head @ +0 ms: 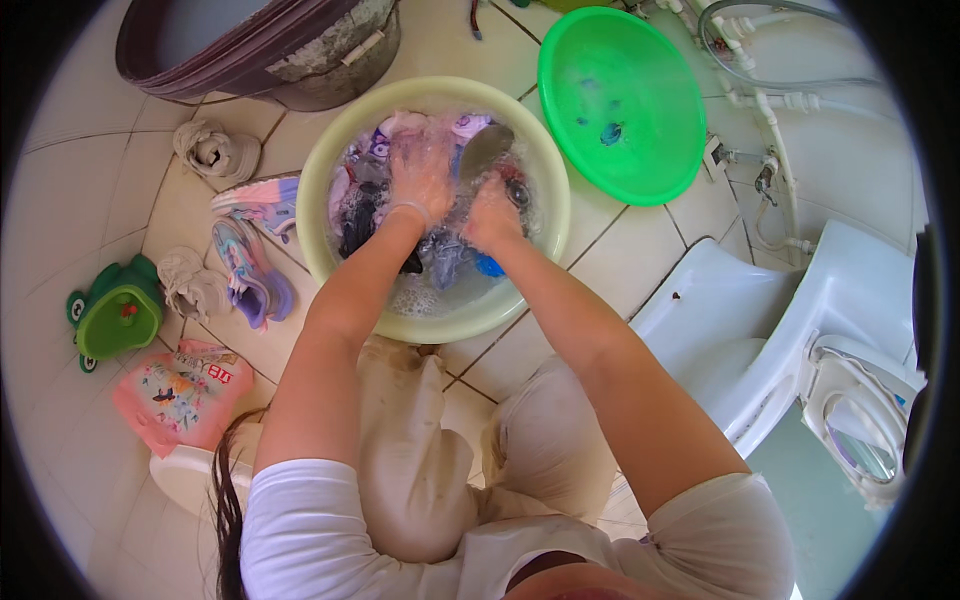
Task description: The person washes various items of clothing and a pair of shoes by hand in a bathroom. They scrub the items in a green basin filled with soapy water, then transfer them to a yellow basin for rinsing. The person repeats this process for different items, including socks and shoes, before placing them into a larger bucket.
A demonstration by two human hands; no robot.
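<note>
A pale yellow plastic basin (553, 247) stands on the tiled floor in front of me, holding sudsy water and wet clothes. My left hand (424, 176) is partly under the water on pink and purple fabric (466, 126); splashing water blurs its fingers. To its right my right hand (493, 214) dips in beside a grey rounded item (486, 154) and some dark red fabric (512, 171). The fingers of both hands are too hidden to tell whether they grip anything. Black cloth (360, 217) and grey cloth (442, 259) float nearer me, with a blue piece (490, 265) by the near rim.
A bright green basin (652, 169) lies right of the yellow one. A large dark tub (330, 75) stands at the upper left. Several shoes (251, 277), a green frog-shaped potty (116, 319) and a pink printed bag (184, 390) are at left. White ceramic fixtures (787, 330) and pipes (765, 112) are at right.
</note>
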